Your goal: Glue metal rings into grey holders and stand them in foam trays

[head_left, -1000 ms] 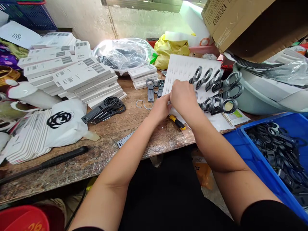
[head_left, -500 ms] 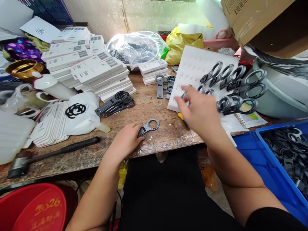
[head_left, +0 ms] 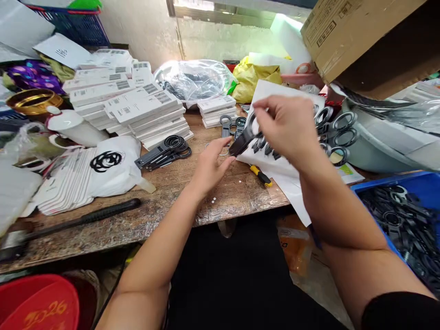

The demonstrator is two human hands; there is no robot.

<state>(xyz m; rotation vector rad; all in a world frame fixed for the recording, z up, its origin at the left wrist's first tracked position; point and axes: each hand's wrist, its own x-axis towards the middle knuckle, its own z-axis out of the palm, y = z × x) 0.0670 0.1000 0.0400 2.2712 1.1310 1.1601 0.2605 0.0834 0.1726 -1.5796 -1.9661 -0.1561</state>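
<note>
A dark grey ring-ended piece [head_left: 241, 141] is held at a slant above the table. My right hand [head_left: 290, 128] is closed in a pinch on its upper, ring end, which the fingers partly hide. Thumb and index finger of my left hand [head_left: 210, 167] sit on either side of its lower, flat end. Just behind my right hand lies a white foam sheet [head_left: 266, 91] with several similar ring-ended pieces [head_left: 343, 121] standing in it. Two more such pieces [head_left: 226, 126] lie on the table beyond my left hand.
A yellow-black screwdriver [head_left: 261, 175] lies near the table [head_left: 178, 192] edge. White boxes [head_left: 144, 107] are stacked at the back left, with a pile of ring-ended pieces [head_left: 165, 151] before them. A hammer [head_left: 85, 220] is at left, a blue crate [head_left: 364, 188] at right, a cardboard box [head_left: 343, 41] above.
My left hand has risen off the table and moved right, toward the foam sheet. My right hand has moved slightly up and now pinches a ring-ended piece. The view has shifted a little.
</note>
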